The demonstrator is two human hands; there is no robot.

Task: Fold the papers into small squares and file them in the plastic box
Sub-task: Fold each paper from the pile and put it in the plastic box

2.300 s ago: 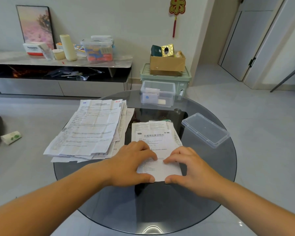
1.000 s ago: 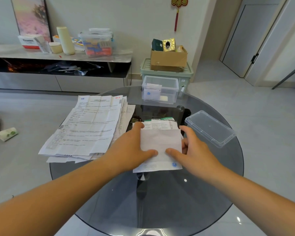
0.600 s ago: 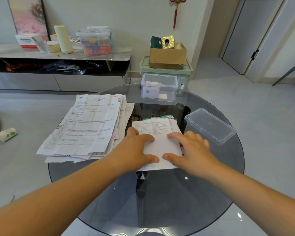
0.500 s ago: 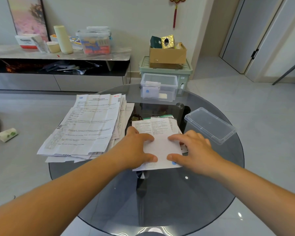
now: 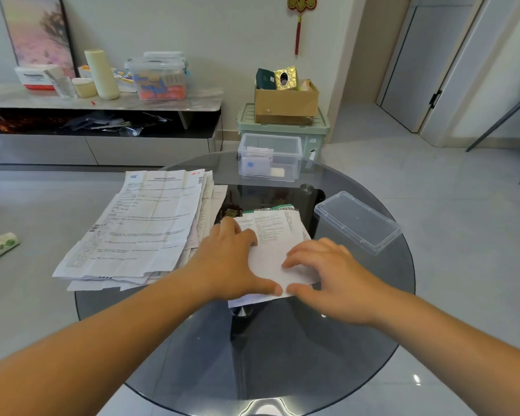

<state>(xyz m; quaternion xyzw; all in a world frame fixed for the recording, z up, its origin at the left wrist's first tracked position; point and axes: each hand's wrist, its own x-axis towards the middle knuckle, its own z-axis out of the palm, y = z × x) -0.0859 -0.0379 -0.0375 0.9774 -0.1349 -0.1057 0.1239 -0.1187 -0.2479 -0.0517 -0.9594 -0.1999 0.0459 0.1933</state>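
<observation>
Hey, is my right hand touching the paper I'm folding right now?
Touching. The head view shows the right hand resting its fingers on top of the folded paper, with the thumb against its near edge and no gap visible.

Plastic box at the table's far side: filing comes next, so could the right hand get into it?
Probably yes: the plastic box stands open, the lid lies aside, and nothing blocks the right hand.

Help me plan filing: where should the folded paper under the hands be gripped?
Its near edge, probably, pinched from the person's side: the folded paper lies flat on the glass table, left hand and right hand thumbs at that edge.
</observation>
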